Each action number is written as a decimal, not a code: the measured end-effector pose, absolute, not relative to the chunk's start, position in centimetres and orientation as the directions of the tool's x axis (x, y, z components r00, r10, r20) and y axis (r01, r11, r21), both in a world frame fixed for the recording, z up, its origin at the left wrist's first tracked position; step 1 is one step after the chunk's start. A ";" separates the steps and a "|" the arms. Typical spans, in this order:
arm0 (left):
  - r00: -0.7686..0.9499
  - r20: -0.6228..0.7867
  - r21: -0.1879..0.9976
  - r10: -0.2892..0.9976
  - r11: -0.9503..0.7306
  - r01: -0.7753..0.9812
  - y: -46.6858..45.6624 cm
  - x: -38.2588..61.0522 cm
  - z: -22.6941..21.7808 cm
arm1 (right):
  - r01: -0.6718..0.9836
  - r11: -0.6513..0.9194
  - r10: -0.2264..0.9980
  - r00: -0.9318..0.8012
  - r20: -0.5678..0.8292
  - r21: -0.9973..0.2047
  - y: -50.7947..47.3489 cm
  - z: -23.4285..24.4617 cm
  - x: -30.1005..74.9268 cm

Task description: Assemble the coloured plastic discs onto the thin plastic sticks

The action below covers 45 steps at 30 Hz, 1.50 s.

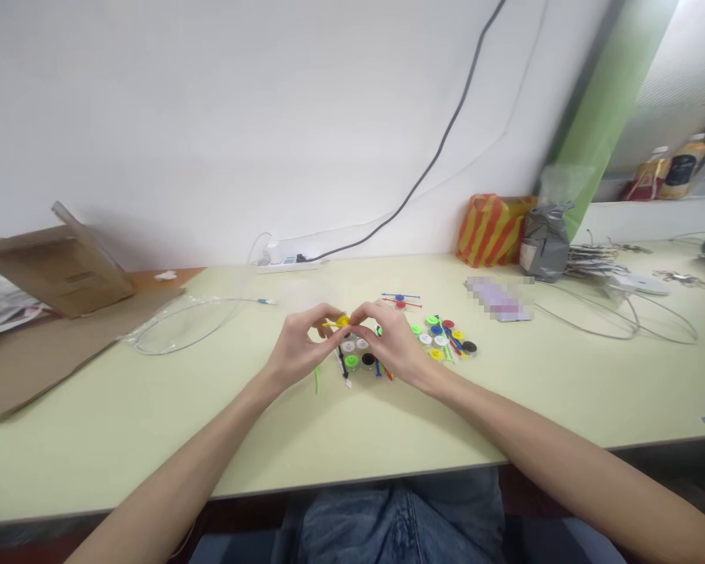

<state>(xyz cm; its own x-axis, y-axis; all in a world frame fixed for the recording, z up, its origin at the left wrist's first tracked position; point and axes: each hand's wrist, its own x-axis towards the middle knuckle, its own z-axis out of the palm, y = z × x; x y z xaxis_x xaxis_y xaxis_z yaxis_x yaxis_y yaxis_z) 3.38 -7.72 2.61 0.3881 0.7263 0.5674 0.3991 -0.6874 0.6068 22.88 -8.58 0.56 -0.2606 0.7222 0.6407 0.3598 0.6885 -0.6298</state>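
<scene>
Between my two hands, just above the table, is a small yellow spinner piece (343, 321) with a round hub and a thin arrow arm. My left hand (299, 341) pinches it from the left, and my right hand (391, 337) pinches it from the right. Below lie several round discs, among them a green disc (351, 361) and a black disc (368, 360). A black arrow (342, 364) rests beside them. Past my right hand is a second cluster of coloured discs (436, 355) and arrows. Blue and red arrow spinners (400, 303) lie behind my hands.
At the left stand an opened cardboard box (70, 266) and a coiled clear cable (146, 341). A power strip (287, 266) sits by the wall. Toward the right are a blurred-out flat object (499, 299), a striped bag (487, 231), a grey bag (545, 243) and loose cables (611, 333).
</scene>
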 end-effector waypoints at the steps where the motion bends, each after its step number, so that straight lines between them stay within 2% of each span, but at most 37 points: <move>1: 0.386 0.575 0.603 0.721 -0.693 0.395 -7.7 3.4 2.6 | 0.361 0.688 0.723 -0.260 0.640 -0.630 -8.6 0.5 22.9; 5: 0.389 0.594 0.584 0.704 -0.710 0.393 -7.8 3.4 2.7 | 0.375 0.700 0.707 -0.252 0.660 -0.607 -8.5 0.4 22.8; 13: 0.390 0.572 0.592 0.721 -0.693 0.412 -8.2 3.5 2.9 | 0.485 0.809 0.525 -0.340 0.780 -0.333 -8.5 0.7 22.8; 19: 0.367 0.490 0.682 0.790 -0.610 0.403 -7.8 3.3 2.3 | 0.557 0.809 0.453 -0.384 0.805 -0.189 -8.0 0.3 22.9; 24: 0.366 0.515 0.639 0.776 -0.631 0.440 -7.4 3.4 2.2 | 0.620 0.777 0.430 -0.400 0.809 -0.106 -5.4 1.4 25.8; 27: 0.356 0.558 0.604 0.749 -0.661 0.445 -7.4 3.4 2.3 | 0.744 0.627 0.543 -0.208 0.813 -0.229 -2.8 1.9 29.3; 30: 0.367 0.567 0.576 0.737 -0.673 0.463 -7.2 3.1 2.3 | 0.811 0.480 0.728 -0.156 0.668 -0.334 -0.9 1.8 32.0; 32: 0.379 0.558 0.563 0.738 -0.673 0.479 -7.0 3.0 2.1 | 0.843 0.440 0.815 -0.230 0.532 -0.309 -0.4 1.5 32.6; 35: 0.397 0.543 0.548 0.740 -0.670 0.501 -6.6 2.8 1.8 | 0.873 0.435 0.861 -0.332 0.385 -0.221 -0.4 1.0 32.3; 45: 0.400 0.526 0.536 0.750 -0.658 0.528 -6.4 2.6 1.8 | 0.937 0.346 0.900 -0.316 0.299 -0.053 0.2 -0.1 32.0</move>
<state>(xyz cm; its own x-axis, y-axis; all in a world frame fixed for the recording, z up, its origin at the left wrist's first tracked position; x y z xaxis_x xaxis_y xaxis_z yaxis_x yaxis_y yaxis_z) 2.63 -6.39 1.78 0.4004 0.7502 0.5262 0.5285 -0.6581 0.5362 32.01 0.17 -0.14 -0.3160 0.9004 0.2991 0.9366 0.3464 -0.0534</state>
